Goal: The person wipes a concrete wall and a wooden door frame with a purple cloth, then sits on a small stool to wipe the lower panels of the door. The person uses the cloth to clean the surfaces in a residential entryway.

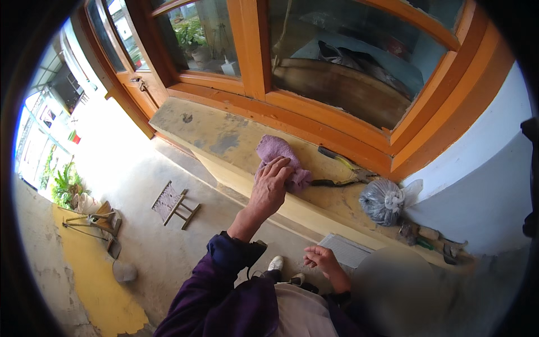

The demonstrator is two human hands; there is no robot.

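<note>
A crumpled purple cloth (280, 151) lies on the worn, yellowish window ledge (248, 143). My left hand (271, 185) is on it with bent fingers, gripping the cloth against the ledge. Lower and to the right, my right hand (323, 260) hangs in front of my body, away from the ledge. Its fingers are loosely curled with nothing visible in them. Just right of the cloth lies a cutting tool, seemingly pruning shears, with one dark handle (332, 183) near the cloth. An orange wooden window frame (328, 120) with glass panes rises behind the ledge.
A knotted plastic bag (381, 202) and small items stand along the ledge's right part. On the floor are a small folding stool (174, 206), a grey board-like panel (347, 250) by the ledge, and a round container (124, 271). Potted plants (67, 185) stand at the left.
</note>
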